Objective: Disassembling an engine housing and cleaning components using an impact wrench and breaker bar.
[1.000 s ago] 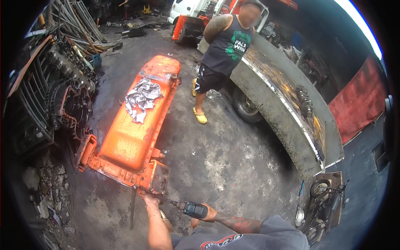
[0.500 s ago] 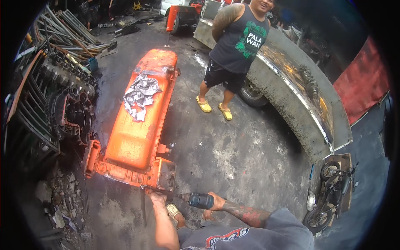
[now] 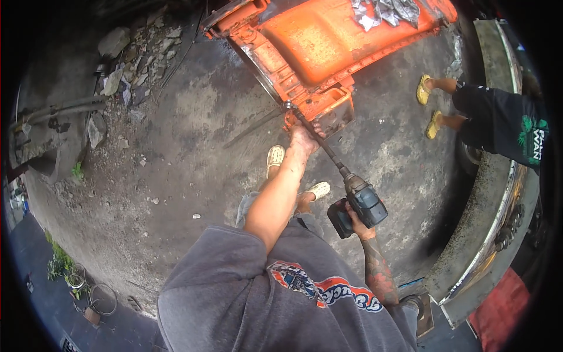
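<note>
We see broken stones (image 3: 113,42) at the upper left of the frame and a leafy plant (image 3: 58,262) near a thin hoop (image 3: 115,299) at lower left; at right, we have a co-worker (image 3: 507,124) in yellow clogs (image 3: 423,90) beside a grey metal panel (image 3: 476,223), a red sheet (image 3: 501,311) at lower right.

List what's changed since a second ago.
The view has turned, putting the orange part at the top and the co-worker at the right, stance shifted. No grip changed: the left hand stays on the long shaft, the right hand on the power tool. The crumpled sheet still lies on the orange part.
</note>
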Available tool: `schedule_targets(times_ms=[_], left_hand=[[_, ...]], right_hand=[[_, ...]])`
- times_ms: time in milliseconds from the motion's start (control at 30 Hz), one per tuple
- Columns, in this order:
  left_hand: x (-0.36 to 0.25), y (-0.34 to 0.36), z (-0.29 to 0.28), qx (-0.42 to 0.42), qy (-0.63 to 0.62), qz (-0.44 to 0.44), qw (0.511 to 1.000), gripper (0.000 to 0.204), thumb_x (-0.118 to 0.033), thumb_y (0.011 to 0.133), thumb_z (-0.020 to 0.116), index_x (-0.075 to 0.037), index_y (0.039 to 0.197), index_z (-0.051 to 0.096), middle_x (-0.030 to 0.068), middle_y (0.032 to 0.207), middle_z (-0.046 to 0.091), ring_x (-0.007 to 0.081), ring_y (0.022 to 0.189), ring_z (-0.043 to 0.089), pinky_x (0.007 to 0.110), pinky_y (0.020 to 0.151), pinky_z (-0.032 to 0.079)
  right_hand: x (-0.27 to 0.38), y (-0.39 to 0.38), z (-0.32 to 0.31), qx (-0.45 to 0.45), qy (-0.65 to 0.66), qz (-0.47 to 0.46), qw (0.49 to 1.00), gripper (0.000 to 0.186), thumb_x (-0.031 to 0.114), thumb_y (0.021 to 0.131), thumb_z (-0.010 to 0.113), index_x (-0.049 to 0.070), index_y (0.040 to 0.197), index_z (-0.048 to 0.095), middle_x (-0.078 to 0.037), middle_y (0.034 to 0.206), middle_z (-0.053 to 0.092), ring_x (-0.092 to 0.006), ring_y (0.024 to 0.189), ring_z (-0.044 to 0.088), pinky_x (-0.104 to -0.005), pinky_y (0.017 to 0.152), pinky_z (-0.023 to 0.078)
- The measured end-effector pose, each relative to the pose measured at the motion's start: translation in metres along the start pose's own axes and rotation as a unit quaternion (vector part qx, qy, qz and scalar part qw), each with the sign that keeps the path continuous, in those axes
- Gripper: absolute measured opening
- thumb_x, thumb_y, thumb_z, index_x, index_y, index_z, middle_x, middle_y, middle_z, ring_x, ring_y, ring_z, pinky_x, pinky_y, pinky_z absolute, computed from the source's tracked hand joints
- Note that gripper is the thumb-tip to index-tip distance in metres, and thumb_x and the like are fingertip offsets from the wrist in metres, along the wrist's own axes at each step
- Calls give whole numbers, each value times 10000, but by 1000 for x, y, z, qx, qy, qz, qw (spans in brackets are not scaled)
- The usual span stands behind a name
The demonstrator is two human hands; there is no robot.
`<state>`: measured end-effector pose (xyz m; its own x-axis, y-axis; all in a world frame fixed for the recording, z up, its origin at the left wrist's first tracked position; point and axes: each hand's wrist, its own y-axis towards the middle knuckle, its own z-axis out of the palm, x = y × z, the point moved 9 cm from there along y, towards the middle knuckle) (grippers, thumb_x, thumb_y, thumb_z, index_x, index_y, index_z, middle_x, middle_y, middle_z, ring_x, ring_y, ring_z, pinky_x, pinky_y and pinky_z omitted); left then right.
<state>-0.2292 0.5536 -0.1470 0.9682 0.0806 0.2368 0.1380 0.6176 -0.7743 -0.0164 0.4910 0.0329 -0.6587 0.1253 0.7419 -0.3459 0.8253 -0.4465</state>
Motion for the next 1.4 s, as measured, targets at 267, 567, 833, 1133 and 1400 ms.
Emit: schedule_targets(times_ms=[267,567,833,1133,1400], left_hand=[[1,-1,1,-14,-5,37,999,540,-563,921,368,-42,849,489,-3,658,395,113,540,354,264,496,333],[12,14,-12,-1,-37,36,999,636,-663,905,326,-68,752,491,-21,581,370,110,458,309,259,441,260],[45,46,-32,-53,27,144,988,588,-661,918,288,-111,734,381,-20,533,324,102,402,277,247,393,221],[146,6,-84,22,191,209,959,579,-586,964,233,-88,739,424,-18,539,333,94,409,268,248,392,253],[186,-145,-187,-44,170,297,938,542,-530,982,250,-56,996,511,-6,585,352,96,431,291,249,414,261]], right_hand=[[18,-1,-20,25,-155,-112,981,252,199,768,718,105,997,672,-87,888,666,-256,833,643,-363,732,497],[0,-1,-26,41,-78,-94,992,224,133,764,726,88,979,686,-86,921,686,-207,821,654,-350,738,506],[-99,14,-58,20,13,13,1000,212,155,805,699,43,982,671,-78,855,685,-205,804,660,-341,743,508],[-257,-61,-59,98,17,-2,995,337,126,686,726,31,1002,658,-129,915,680,-241,805,659,-347,763,502],[-251,-222,-58,87,99,-276,952,454,217,700,740,47,1101,612,-112,1009,653,-279,897,658,-367,800,530]])
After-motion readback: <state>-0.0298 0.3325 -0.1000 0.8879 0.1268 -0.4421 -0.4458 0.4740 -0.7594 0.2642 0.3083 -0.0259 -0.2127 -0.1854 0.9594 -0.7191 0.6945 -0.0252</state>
